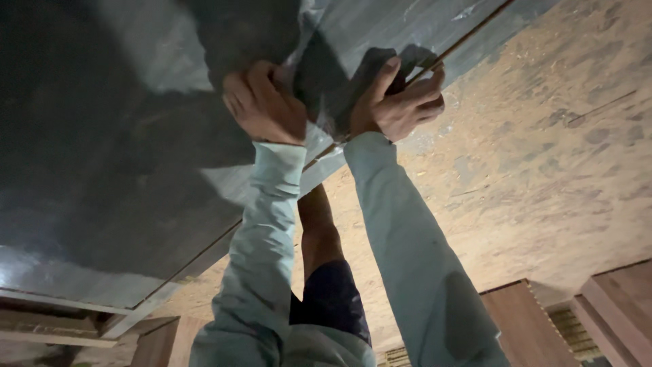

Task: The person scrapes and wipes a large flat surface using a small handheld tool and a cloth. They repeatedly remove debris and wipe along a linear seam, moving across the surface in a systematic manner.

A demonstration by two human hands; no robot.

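Two hands [265, 105], perhaps one panel [122, 170].

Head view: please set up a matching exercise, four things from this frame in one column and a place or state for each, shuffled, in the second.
Things:
1. left hand
2. right hand
3. grey panel
4. sandy ground

Places or states:
A. fingers curled over the panel's thin edge
B. large, dark and glossy, fills the left of the view
C. pale brown, on the right of the view
D. gripping crinkled clear plastic film on the panel

Pairs: 1-D, 2-A, 3-B, 4-C
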